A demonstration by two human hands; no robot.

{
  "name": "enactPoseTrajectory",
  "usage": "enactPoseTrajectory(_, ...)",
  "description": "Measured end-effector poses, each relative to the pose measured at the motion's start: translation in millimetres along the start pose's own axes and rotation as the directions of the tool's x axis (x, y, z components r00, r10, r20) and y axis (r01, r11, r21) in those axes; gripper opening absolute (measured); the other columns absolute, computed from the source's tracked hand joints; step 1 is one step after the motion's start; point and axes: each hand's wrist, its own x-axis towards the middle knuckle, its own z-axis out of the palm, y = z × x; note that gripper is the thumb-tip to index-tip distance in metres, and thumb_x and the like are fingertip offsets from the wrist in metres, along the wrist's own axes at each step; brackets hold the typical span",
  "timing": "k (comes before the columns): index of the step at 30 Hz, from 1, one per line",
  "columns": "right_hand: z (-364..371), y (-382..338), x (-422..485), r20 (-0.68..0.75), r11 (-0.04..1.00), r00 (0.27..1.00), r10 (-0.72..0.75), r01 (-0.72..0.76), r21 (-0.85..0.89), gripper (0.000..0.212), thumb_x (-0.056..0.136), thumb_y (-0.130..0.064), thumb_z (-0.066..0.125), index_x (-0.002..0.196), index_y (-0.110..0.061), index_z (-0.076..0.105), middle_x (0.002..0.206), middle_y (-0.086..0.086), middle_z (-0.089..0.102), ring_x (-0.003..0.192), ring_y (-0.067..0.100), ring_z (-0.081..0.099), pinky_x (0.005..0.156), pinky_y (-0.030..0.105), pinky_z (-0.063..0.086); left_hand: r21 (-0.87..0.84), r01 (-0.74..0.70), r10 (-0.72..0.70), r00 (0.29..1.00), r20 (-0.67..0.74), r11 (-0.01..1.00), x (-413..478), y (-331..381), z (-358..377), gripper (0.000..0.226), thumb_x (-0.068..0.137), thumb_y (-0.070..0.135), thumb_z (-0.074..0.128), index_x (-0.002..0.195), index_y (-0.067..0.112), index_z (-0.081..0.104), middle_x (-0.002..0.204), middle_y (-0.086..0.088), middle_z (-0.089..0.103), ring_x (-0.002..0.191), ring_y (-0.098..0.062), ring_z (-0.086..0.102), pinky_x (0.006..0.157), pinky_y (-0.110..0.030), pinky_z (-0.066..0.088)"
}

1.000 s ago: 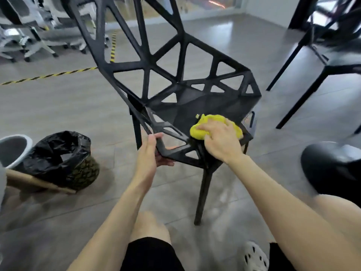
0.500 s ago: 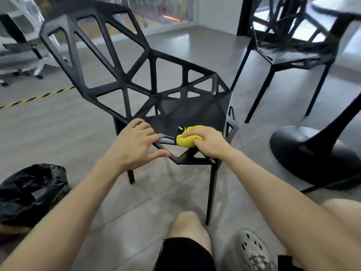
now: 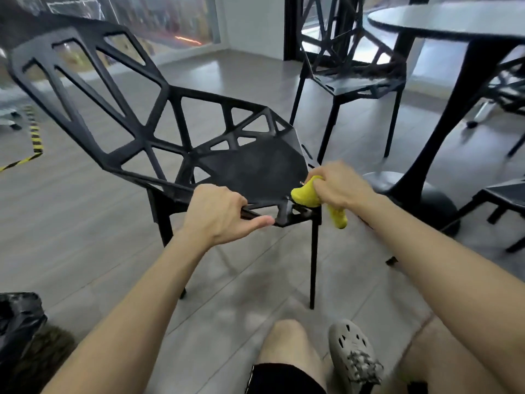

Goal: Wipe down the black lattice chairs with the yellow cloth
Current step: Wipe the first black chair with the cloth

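A black lattice chair [image 3: 250,169] stands right in front of me, its backrest to the left and its seat facing me. My left hand [image 3: 218,214] grips the seat's front edge, fingers curled over it and thumb stretched along the rim. My right hand [image 3: 338,186] holds the bunched yellow cloth [image 3: 305,196] at the seat's front right corner. A tail of the cloth hangs below the hand. A second black lattice chair [image 3: 355,83] stands behind, to the right.
A round dark table [image 3: 454,21] on a black pedestal base [image 3: 426,194] stands to the right, with more black chairs [image 3: 502,194] around it. A black bin bag [image 3: 17,319] sits at lower left. Yellow-black floor tape [image 3: 34,137] runs along the left. My knee and shoe are below.
My right hand slid the cloth from the seat's front middle to the front right corner and bunched it. My left hand shifted from the side lattice to the front edge. The view swung right.
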Motion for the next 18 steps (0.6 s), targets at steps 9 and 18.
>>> enactPoseTrajectory(9,-6.9,50.2,-7.4,-0.098,0.991,0.99,0.103,-0.11,-0.071,0.04,0.087,-0.029,0.042,0.113,-0.031,0.073,0.103,0.006,0.076,0.096,0.035,0.066,0.085,0.044,0.055,0.009,-0.022,0.021,0.997,0.076,1.0,40.2,30.4,2.7,0.084,0.093,0.083,0.031,0.056,0.012,0.057,0.047,0.002,0.051,0.047,-0.019,0.05,0.06,-0.033,0.049)
enactPoseTrajectory(18,-9.4,85.8,42.9,-0.076,0.989,0.997,0.025,-0.035,-0.141,0.046,0.083,-0.032,0.035,0.113,-0.025,0.07,0.105,0.011,0.075,0.099,0.04,0.066,0.09,0.051,0.053,0.04,0.035,-0.034,0.999,-0.019,0.999,62.7,55.0,16.7,0.091,0.096,0.085,0.037,0.047,0.009,0.041,0.038,0.001,0.03,0.039,-0.026,0.039,0.052,-0.029,0.021)
